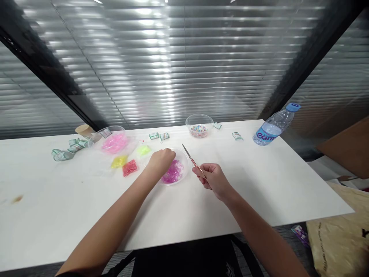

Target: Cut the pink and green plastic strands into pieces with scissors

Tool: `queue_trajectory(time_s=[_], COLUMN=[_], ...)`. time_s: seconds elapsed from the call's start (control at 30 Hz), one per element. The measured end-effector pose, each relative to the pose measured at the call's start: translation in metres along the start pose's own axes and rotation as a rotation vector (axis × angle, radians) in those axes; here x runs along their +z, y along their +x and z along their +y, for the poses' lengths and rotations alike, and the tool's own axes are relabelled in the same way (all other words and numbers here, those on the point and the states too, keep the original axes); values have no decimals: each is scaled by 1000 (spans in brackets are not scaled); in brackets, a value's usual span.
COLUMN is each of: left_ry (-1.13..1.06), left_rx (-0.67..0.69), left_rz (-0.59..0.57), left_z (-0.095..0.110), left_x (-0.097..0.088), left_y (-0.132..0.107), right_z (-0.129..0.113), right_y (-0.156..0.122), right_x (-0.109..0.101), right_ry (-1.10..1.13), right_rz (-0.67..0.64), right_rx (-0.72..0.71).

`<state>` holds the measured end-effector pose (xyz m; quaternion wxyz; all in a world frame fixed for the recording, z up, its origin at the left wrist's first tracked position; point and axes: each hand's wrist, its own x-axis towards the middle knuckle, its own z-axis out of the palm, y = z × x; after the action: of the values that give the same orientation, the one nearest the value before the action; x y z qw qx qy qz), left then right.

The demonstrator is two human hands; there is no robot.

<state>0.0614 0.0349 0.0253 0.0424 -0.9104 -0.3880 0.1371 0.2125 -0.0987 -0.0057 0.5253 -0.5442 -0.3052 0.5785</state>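
My right hand (212,177) is closed around a pair of slim scissors (197,165), whose narrow blades point up and to the left. Over the far left part of a clear round bowl (187,169) is my left hand (162,161), its fingers curled closed. What those fingers hold, if anything, is hidden. Inside the bowl lies a purple-pink heap (173,172) of what look like small beads or a bag of them. Left of this bowl are a red packet (129,168), a yellow packet (119,161) and a pale green packet (143,149).
A bowl of multicoloured beads (199,131) stands at the back, near several green-and-white torn labels (164,136). Pink material (115,143) sits in another clear bowl at left. A water bottle (269,130) stands at the right edge of the white table (57,215), below window blinds.
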Motion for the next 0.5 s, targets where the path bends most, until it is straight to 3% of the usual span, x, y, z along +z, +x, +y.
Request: queue_trajectory(time_s=[0.5], left_ry=[-55], left_rx=[-114], left_rz=[-40], left_z=[10], left_x=[5], left_y=[6], right_z=[-1], right_y=[-3], right_x=[1], right_ry=[-35], right_rz=[-37], right_rx=[2])
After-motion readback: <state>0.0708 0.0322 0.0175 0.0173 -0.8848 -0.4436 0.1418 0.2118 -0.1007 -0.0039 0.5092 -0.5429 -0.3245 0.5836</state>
